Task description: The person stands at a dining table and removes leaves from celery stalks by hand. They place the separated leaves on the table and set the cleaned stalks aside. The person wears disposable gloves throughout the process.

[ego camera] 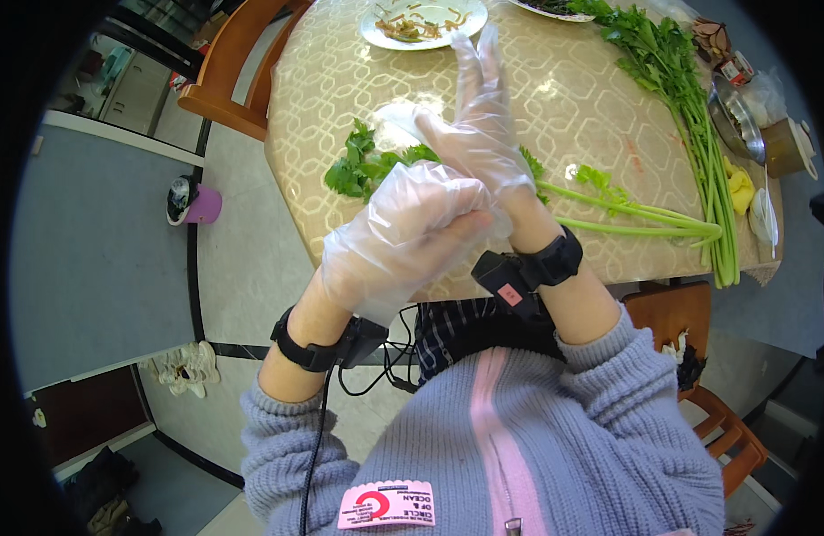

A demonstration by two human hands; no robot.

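Both my hands wear clear plastic gloves above the near part of the table. My left hand (408,231), fingers curled, pinches the cuff of the plastic glove (502,218) at my right wrist. My right hand (479,127) points away, its fingers extended and holding nothing, with loose film at the fingertips. Beneath and beside the hands lies a celery stalk (626,221) with leaves (358,161) showing to the left. A bigger bunch of celery (700,147) runs along the table's right side. The white plate (422,43) past my fingertips bears scraps of food.
The patterned tablecloth (331,74) covers the table. At its right edge are a metal bowl (737,120), a lidded container (791,147), a yellow cloth (739,184) and a white spoon or ladle (764,218). A wooden chair (231,87) stands at the upper left; a purple bin (201,204) is on the floor.
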